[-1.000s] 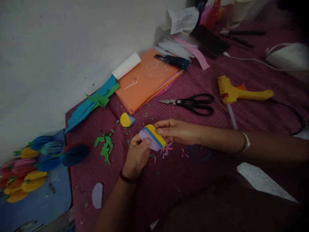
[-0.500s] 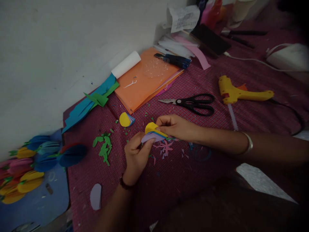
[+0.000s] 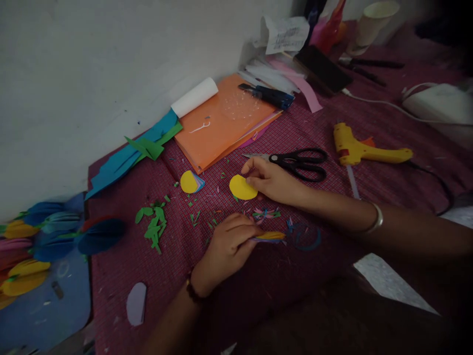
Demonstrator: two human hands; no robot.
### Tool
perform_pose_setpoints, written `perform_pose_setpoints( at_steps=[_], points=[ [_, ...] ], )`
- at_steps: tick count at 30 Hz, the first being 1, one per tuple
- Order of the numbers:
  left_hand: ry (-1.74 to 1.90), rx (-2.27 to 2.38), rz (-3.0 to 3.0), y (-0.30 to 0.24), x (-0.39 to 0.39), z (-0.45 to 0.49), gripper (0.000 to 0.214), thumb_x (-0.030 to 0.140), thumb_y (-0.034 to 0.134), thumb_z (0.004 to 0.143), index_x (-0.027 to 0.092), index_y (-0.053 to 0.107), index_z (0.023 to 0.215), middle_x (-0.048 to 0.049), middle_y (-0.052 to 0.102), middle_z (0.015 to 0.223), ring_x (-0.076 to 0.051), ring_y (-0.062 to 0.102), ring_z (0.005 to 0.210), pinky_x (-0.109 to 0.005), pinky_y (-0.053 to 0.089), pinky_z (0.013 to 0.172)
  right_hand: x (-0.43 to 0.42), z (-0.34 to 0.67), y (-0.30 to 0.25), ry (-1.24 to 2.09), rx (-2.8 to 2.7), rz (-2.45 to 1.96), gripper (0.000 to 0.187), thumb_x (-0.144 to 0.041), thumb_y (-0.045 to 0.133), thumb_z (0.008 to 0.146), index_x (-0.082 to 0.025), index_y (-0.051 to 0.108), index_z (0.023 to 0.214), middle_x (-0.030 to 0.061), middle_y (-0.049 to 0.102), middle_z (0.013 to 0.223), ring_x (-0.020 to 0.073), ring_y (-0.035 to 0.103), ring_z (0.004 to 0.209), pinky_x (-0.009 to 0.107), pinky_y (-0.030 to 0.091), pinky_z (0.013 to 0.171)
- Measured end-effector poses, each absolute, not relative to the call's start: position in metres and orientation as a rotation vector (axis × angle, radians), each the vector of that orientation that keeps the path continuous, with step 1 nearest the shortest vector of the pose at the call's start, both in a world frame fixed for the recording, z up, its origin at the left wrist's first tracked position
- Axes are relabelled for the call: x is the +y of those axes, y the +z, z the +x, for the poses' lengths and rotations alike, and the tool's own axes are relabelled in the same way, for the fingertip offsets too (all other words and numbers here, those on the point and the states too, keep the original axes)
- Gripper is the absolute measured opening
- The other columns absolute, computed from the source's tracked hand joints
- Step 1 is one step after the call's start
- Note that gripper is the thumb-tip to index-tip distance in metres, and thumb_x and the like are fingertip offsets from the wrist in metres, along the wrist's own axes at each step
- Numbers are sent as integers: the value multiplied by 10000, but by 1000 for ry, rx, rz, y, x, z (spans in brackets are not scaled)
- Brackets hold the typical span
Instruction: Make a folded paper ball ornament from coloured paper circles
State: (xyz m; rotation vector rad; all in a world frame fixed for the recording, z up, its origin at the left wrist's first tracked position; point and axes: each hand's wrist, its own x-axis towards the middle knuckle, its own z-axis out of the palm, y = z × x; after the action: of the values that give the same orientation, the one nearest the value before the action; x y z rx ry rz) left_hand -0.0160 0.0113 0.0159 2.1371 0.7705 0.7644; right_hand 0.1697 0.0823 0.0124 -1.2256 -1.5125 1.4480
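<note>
The right hand (image 3: 272, 181) pinches the edge of 1 yellow paper circle (image 3: 241, 187), left of the scissors (image 3: 284, 159) and slightly nearer the person. The left hand (image 3: 226, 250), well toward the person from the scissors, grips a folded paper stack (image 3: 272, 236); its layers seem yellow over lilac, though shadow leaves that unsure. A yellow glue gun (image 3: 356, 151) lies right of the scissors.

Red checked cloth (image 3: 111, 276); on it orange sheets (image 3: 218, 138), black-handled scissors (image 3: 282, 160), yellow glue gun (image 3: 356, 149), green scraps (image 3: 156, 224)
</note>
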Motion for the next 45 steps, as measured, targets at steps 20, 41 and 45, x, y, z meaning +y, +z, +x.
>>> perform_pose_setpoints(
  at_steps=[20, 41, 45],
  points=[
    [368, 710, 2122, 57, 24, -36, 170, 75, 564, 779, 205, 641, 859, -79, 664, 1121, -206, 624, 1024, -308, 496, 876, 64, 353, 85, 151, -2164, -2081, 330, -250, 486, 895, -65, 611, 1137, 170, 660, 1031, 211, 585, 893, 305, 391, 758],
    [335, 953, 2112, 38, 17, -14, 152, 51, 543, 751, 186, 606, 779, -91, 524, 1384, -278, 485, 1235, -477, 365, 1026, 59, 315, 77, 1092, -1746, -1629, 260, -414, 598, 850, -288, 643, 1073, 86, 696, 1038, 221, 656, 901, 354, 506, 747],
    [312, 965, 2093, 28, 17, -17, 154, 65, 524, 789, 197, 601, 811, -70, 476, 1443, -269, 455, 1264, -473, 348, 1042, 78, 272, 61, 1284, -2004, -1391, 278, -473, 650, 786, -215, 595, 873, 57, 651, 846, 179, 592, 705, 294, 475, 596]
  ],
)
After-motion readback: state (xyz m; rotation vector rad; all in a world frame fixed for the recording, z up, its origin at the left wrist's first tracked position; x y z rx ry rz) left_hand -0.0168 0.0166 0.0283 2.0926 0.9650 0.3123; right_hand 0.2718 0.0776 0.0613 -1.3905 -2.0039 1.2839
